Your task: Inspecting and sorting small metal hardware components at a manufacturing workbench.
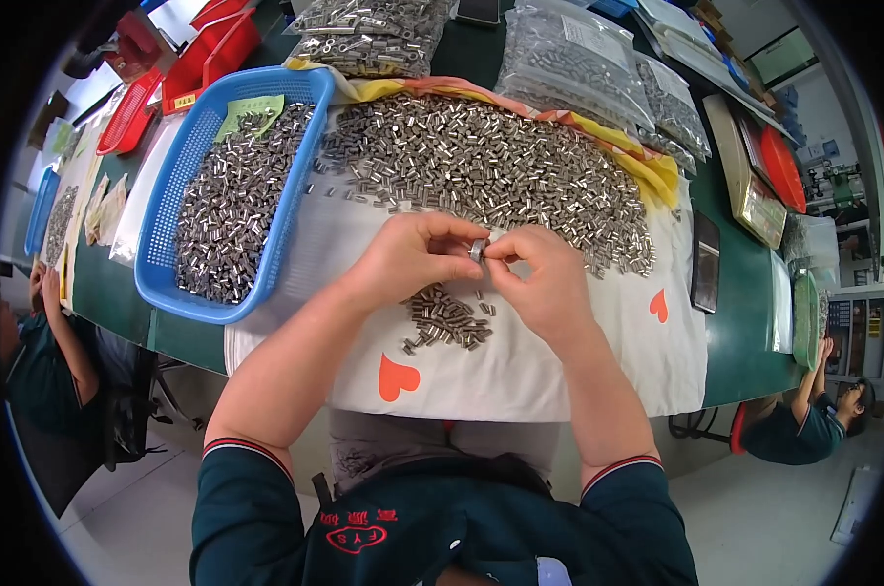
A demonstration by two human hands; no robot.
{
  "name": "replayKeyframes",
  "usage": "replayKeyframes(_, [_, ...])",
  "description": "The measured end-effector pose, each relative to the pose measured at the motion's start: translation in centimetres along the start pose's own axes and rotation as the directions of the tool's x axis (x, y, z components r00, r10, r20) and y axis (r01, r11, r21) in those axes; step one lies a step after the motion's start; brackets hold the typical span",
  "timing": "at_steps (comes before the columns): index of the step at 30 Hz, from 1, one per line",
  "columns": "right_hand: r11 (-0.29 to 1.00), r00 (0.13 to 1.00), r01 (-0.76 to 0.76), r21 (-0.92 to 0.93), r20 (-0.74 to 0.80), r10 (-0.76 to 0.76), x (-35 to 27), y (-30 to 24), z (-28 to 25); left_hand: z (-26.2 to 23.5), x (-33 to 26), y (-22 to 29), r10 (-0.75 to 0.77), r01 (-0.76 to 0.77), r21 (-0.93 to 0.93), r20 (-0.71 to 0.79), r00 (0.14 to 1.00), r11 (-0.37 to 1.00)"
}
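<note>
Place: production workshop, small metal parts [501, 156] handled in bulk.
Parts: heaped loose at 12 o'clock on a cloth [520, 391].
Basket [152, 244]: blue, 10 o'clock, loaded with similar pieces.
Bags [564, 59]: clear, bulk-filled, 11 to 1 o'clock.
Bins [217, 63]: red, between 10 and 11 o'clock.
Bench [740, 361]: green top, seen at 3 o'clock.
Staff: one worker [56, 366] at 9 o'clock, a second worker [799, 433] near 4, both dark-shirted.

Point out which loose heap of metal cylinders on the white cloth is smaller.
The small heap, on the near side of the left hand and right hand; the much larger heap spreads beyond them.
</note>
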State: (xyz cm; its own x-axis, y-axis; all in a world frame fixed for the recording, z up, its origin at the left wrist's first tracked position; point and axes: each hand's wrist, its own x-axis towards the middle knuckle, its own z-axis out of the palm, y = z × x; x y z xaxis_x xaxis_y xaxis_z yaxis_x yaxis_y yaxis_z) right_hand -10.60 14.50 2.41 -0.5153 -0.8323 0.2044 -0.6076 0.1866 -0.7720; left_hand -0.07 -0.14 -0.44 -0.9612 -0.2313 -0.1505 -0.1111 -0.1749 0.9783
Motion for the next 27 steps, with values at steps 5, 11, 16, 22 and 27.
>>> replayKeyframes(5, [0.962,0.978,0.155,-0.226,-0.106,-0.182,-0.1,0.1,0.7,0.4,0.0,0.3,0.049,-0.035,0.176,-0.075,0.996,0.984])
replayKeyframes(11, [0.972,0.982,-0.151,0.181,0.144,0.125,0.4,0.0,-1.4,0.2,0.0,0.1,0.022,-0.022,0.002,0.034,0.999,1.000])
replayKeyframes(16, [0.955,0.963,-0.264,0.136,0.095,0.253,0.9,1.3,-2.8,0.5,-0.4,0.5,0.008,-0.029,0.196,0.106,0.994,0.980])
replayKeyframes(22, [0.935,0.978,-0.205,-0.289,-0.017,0.209,0.7,2.0,-2.2,0.3,-0.6,0.8,-0.011,-0.053,0.274,0.227,0.974,0.960])
replayKeyframes(27, [0.881,0.993,-0.113,-0.460,-0.089,0.082,0.6,2.5,-0.6,0.3,-0.3,0.7,0.009,-0.037,0.164,0.172,0.985,0.986])
